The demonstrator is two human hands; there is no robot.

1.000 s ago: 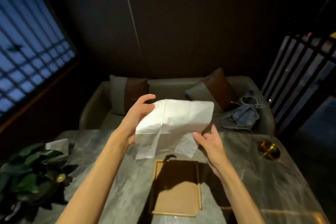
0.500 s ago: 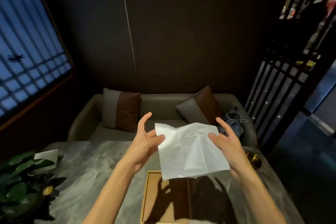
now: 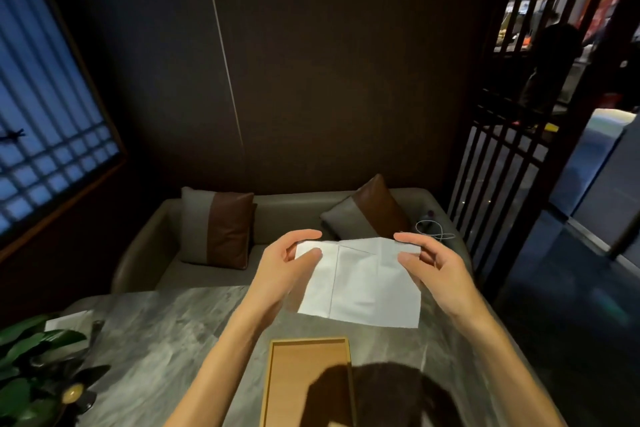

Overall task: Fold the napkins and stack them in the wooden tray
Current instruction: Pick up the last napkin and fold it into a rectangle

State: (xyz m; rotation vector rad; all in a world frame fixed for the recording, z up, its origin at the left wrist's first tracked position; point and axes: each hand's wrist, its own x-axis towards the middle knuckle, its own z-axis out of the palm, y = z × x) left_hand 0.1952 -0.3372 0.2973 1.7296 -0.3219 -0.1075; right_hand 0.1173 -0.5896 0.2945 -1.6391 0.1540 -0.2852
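Up above the grey marble table (image 3: pixel 166 350), a white paper napkin (image 3: pixel 360 282) hangs in the air, held by its top edge between both hands. On the left, the left hand (image 3: pixel 280 270) pinches the napkin's upper left corner between thumb and forefinger, the other fingers curled loosely behind the sheet. Opposite it, the right hand (image 3: pixel 440 270) pinches the upper right corner the same way, thumb below and forefinger above. The napkin shows fold creases, one running top to bottom left of its middle, and its lower edge hangs free, clear of the table. Nearer the person, a wooden tray (image 3: pixel 304 381) lies flat on the marble below the napkin and apart from it; a dark shadow covers the tray's near right part, and what can be seen of its floor is bare. Behind the table stands a grey sofa (image 3: pixel 145 253) with two grey and brown cushions (image 3: pixel 218 229), and a green leafy plant (image 3: pixel 31 357) sits at the table's left edge. A dark slatted screen (image 3: pixel 498 184) stands to the right.
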